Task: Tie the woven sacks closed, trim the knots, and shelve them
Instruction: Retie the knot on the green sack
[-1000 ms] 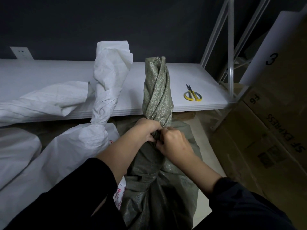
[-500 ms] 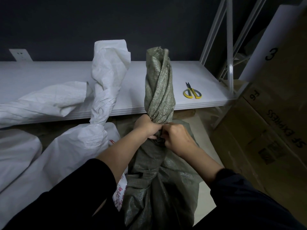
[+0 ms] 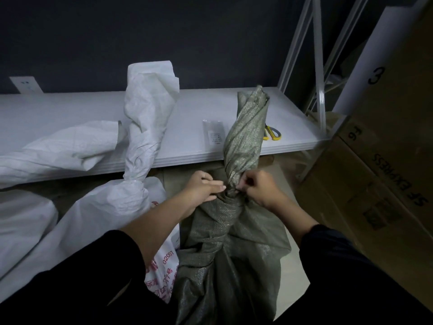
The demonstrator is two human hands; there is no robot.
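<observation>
Head view, entries as we find them:

1. Green sack (image 3: 232, 242): stands on the floor, centre, near us, just in front of the shelf (image 3: 70, 109). Mouth gathered and twisted into an upright neck, which rises across the shelf edge. Contents hidden; the body looks filled. We judge the twist is there to close the mouth for tying.
2. Left hand (image 3: 203, 191): fingers fairly straight, laid against the left of the neck at its narrowest point, apparently steadying it. Thumb hidden.
3. Right hand (image 3: 260, 191): fingers curled, pinching at the same narrow point from the right. We cannot make out any tie.
4. White sack (image 3: 98, 212): left of the green one and touching it, neck twisted and already cinched, red print on its side. Contents unseen.
5. Second white sack (image 3: 58, 148): lying on the shelf, far left.
6. Scissors (image 3: 273, 134): yellow handles, on the shelf, right, partly behind the green neck; we judge them kept within reach for trimming.
7. Small packet (image 3: 214, 132): flat on the shelf, left of the neck.
8. Cardboard boxes (image 3: 375, 184): stacked at right.

Tying in hand; trimming and shelving not yet done.
</observation>
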